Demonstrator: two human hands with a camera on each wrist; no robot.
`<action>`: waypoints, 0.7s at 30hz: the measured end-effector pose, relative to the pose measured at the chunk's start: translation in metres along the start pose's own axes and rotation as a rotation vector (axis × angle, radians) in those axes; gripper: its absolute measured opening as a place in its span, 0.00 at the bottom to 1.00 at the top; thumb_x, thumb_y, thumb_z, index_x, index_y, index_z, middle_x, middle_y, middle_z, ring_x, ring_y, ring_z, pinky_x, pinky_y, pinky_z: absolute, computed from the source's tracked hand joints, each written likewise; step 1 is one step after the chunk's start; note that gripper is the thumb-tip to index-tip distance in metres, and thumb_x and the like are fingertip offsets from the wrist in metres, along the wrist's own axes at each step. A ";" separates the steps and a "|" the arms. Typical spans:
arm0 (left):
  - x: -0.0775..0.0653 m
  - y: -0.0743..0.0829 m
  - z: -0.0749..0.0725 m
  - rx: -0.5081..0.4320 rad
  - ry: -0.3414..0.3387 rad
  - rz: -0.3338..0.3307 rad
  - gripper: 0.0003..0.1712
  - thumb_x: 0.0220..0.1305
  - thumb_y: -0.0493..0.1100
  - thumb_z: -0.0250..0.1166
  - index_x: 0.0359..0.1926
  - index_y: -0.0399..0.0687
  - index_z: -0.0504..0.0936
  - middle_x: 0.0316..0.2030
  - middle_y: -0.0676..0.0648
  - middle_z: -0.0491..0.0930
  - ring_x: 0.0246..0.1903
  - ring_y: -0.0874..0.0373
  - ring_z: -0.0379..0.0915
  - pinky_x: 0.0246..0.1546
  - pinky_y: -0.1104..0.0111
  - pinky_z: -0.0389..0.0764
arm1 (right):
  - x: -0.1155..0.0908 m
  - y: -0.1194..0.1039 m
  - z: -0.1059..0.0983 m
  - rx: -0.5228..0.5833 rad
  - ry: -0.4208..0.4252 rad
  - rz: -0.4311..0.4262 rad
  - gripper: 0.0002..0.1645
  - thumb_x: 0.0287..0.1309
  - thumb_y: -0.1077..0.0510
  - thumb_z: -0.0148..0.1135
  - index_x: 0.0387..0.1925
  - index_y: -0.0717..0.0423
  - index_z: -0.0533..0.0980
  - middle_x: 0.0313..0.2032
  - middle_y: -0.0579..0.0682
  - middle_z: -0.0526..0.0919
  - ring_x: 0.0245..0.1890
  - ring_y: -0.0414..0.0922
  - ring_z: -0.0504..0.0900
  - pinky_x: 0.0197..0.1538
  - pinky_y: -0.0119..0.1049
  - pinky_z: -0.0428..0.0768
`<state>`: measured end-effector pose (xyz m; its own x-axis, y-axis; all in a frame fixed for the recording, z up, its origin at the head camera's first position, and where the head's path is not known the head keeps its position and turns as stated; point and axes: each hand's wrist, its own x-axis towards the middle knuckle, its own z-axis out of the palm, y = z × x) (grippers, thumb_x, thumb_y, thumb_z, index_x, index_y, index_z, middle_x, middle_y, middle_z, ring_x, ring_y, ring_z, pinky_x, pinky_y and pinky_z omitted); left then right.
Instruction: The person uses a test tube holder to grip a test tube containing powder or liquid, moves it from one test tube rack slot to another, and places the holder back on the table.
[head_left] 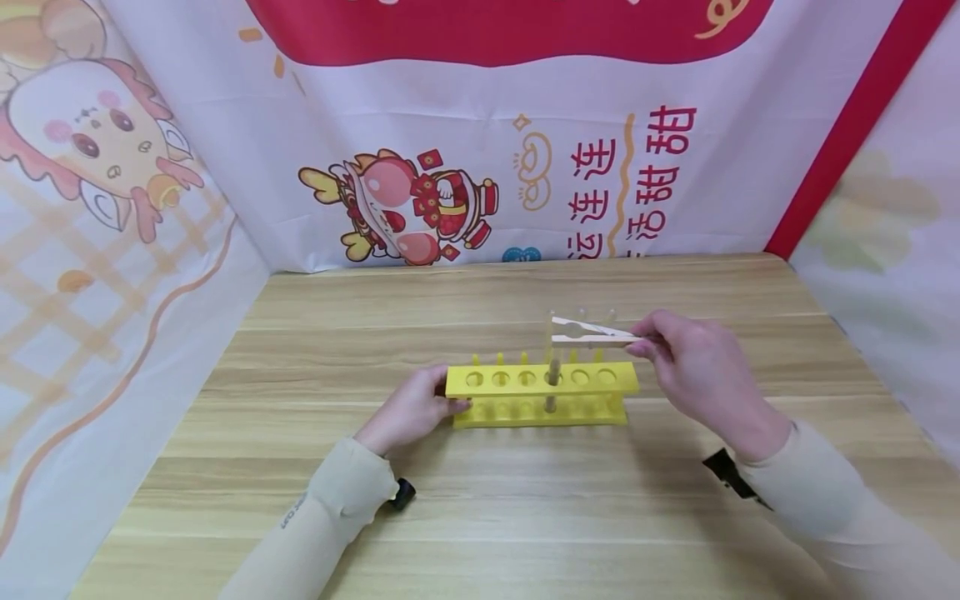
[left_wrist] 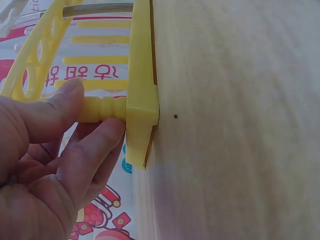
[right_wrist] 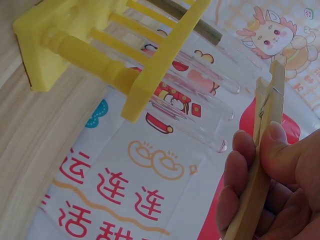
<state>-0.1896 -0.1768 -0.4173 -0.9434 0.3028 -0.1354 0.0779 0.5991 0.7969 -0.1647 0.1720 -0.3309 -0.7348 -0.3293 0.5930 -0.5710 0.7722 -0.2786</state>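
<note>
A yellow test tube rack (head_left: 540, 421) stands on the table. My left hand (head_left: 408, 408) grips its left end post (left_wrist: 102, 109), thumb and fingers round it. An upright glass test tube (head_left: 552, 392) with grey-brown content in its lower part stands in a rack hole right of the middle. My right hand (head_left: 697, 371) holds a wooden test tube clamp (right_wrist: 257, 165) by its handle. In the head view the clamp's tips are at the upper part of that tube; whether they touch it I cannot tell. The clamp's metal spring (right_wrist: 265, 105) shows in the right wrist view.
Several clear test tubes (right_wrist: 210, 137) with rounded ends up sit on pegs (right_wrist: 117, 46) along the rack's back. The wood-grain table (head_left: 480, 508) meets a printed cloth backdrop (head_left: 450, 100) behind and at both sides.
</note>
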 end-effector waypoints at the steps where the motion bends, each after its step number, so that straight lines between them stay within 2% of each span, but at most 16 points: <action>1: 0.000 0.000 0.000 0.000 -0.001 0.000 0.15 0.62 0.38 0.70 0.49 0.51 0.81 0.45 0.54 0.81 0.46 0.58 0.76 0.52 0.57 0.76 | 0.000 0.000 0.001 -0.001 0.001 -0.004 0.09 0.50 0.66 0.75 0.30 0.60 0.80 0.24 0.51 0.85 0.18 0.41 0.76 0.24 0.41 0.75; 12: 0.002 -0.001 0.000 0.021 0.008 0.025 0.14 0.62 0.38 0.71 0.48 0.50 0.81 0.43 0.54 0.81 0.43 0.58 0.76 0.48 0.60 0.78 | 0.005 -0.003 0.004 0.005 0.012 -0.018 0.08 0.49 0.66 0.76 0.29 0.59 0.81 0.25 0.50 0.85 0.20 0.45 0.81 0.26 0.46 0.79; 21: 0.002 -0.001 0.001 0.035 0.013 0.030 0.14 0.61 0.37 0.71 0.48 0.49 0.81 0.42 0.54 0.81 0.42 0.58 0.76 0.47 0.61 0.78 | 0.006 -0.002 0.010 0.003 -0.005 -0.036 0.09 0.49 0.67 0.75 0.28 0.59 0.80 0.24 0.50 0.84 0.19 0.42 0.77 0.24 0.41 0.78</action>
<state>-0.1909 -0.1764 -0.4190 -0.9445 0.3117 -0.1038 0.1174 0.6155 0.7794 -0.1720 0.1634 -0.3342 -0.7158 -0.3594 0.5987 -0.5981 0.7581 -0.2600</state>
